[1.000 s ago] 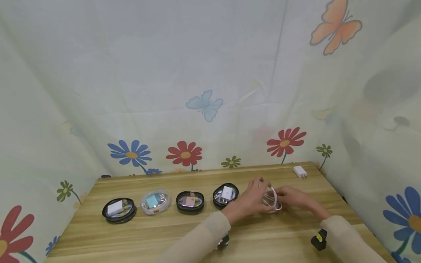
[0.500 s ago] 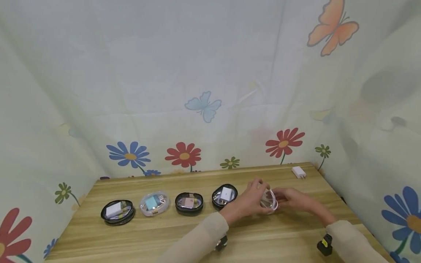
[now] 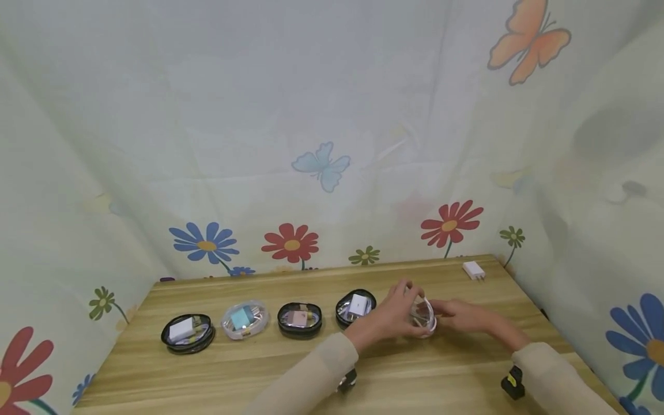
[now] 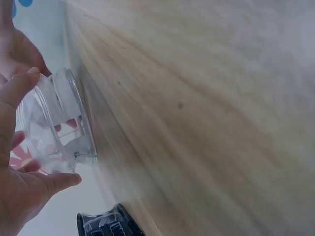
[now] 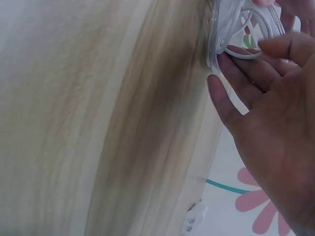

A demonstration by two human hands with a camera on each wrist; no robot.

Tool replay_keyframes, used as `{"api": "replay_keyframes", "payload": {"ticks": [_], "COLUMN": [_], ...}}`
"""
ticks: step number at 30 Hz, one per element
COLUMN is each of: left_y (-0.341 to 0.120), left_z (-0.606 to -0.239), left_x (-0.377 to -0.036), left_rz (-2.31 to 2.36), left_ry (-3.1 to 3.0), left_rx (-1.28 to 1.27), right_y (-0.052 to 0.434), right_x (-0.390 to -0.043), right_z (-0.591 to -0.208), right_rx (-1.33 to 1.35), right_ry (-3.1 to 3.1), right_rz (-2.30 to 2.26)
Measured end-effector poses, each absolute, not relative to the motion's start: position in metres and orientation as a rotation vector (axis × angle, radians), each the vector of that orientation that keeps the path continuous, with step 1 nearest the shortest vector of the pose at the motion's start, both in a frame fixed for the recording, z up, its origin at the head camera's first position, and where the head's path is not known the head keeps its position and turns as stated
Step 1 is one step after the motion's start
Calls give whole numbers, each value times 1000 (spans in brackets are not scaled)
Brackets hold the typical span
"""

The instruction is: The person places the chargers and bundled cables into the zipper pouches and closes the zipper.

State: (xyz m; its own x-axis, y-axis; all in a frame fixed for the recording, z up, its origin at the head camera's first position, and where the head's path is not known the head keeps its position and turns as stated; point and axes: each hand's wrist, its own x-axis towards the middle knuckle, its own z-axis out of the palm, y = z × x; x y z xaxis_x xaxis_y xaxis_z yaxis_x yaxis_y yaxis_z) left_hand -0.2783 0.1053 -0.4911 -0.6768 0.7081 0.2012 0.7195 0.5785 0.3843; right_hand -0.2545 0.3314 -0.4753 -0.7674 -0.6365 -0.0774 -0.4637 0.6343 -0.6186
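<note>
Near the right of the table, my left hand [image 3: 391, 311] grips a clear plastic case [image 4: 51, 115] by its sides, thumb and fingers spread around it. The case stands on edge, tilted, with its opening facing my right hand [image 3: 464, 317]. A white charging cable [image 5: 268, 22] is coiled into loops at that opening. In the right wrist view my right thumb and fingers pinch the loops against the case. How much of the coil sits inside cannot be told. The fingertips of my right hand are partly hidden behind the case in the head view.
Left of the hands stand several packed cases in a row: a black-rimmed one [image 3: 189, 347], a clear one [image 3: 263, 327] with a teal adapter, and black ones [image 3: 300, 332] with pink and white adapters. A white charger plug [image 3: 473, 270] lies at the back right of the wooden table.
The white cable loops that stuck out at the case's right side have moved in close against it. My right hand has shifted slightly; the left still holds the case in place.
</note>
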Motion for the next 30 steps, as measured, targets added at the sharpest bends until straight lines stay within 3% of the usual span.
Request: {"api": "replay_keyframes", "payload": {"ticks": [7, 17, 30], "left_y": [101, 98, 96], "left_z": [-487, -483, -482], "left_x": [-279, -279, -280], "left_rz": [-679, -645, -625], "left_ry": [-2823, -2832, -2827], "left_rx": [-1214, -1216, -1244], "right_y": [333, 341, 341], "right_x": [-243, -252, -255], "right_z": [-469, -472, -473], "right_rx": [-856, -1141, -1000], "right_ry": [2542, 2549, 2471], "right_rz": [-647, -542, -668]}}
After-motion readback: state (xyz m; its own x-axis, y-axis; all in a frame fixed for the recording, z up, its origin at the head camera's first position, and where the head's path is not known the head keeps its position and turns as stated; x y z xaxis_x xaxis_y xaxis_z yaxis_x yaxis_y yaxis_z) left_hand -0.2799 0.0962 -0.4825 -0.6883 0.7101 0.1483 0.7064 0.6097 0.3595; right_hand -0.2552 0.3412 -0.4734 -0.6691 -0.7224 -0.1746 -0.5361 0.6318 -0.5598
